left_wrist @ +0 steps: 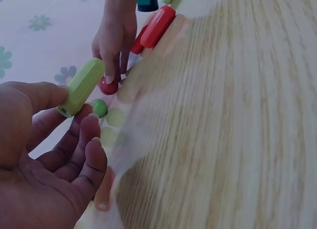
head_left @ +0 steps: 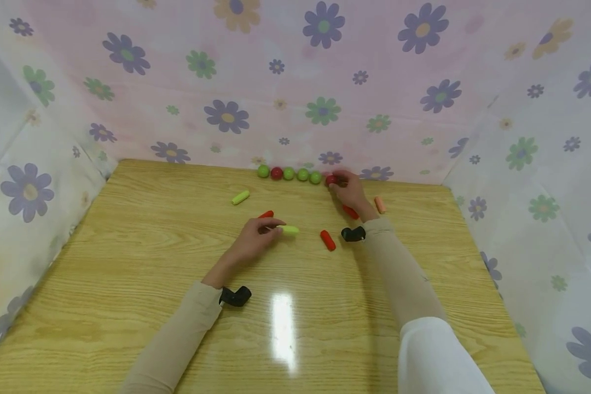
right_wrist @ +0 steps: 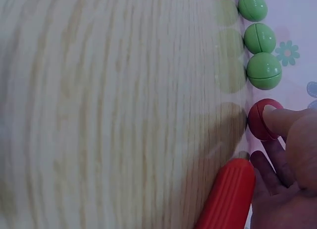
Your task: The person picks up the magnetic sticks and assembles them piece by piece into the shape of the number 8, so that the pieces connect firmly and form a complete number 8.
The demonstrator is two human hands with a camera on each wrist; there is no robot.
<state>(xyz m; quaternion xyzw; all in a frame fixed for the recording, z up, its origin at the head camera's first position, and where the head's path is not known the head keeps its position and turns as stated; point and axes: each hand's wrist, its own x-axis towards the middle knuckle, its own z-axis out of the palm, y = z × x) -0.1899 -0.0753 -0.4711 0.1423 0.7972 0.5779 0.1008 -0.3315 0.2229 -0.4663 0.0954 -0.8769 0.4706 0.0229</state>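
Ridged lime stick (left_wrist: 84, 86) in left hand's (head_left: 253, 239) pinch, glossy red ball (right_wrist: 257, 124) in right hand's (head_left: 351, 192)

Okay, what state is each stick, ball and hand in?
Left hand: pinching
Held yellow-green stick: in left hand
Right hand: gripping
Held red ball: in right hand
Four green balls: lined up, not held
Other red ball: between green balls
Other yellow-green stick: lying loose
Two red sticks: lying loose
Third red stick: partly hidden by left hand
Orange stick: lying loose
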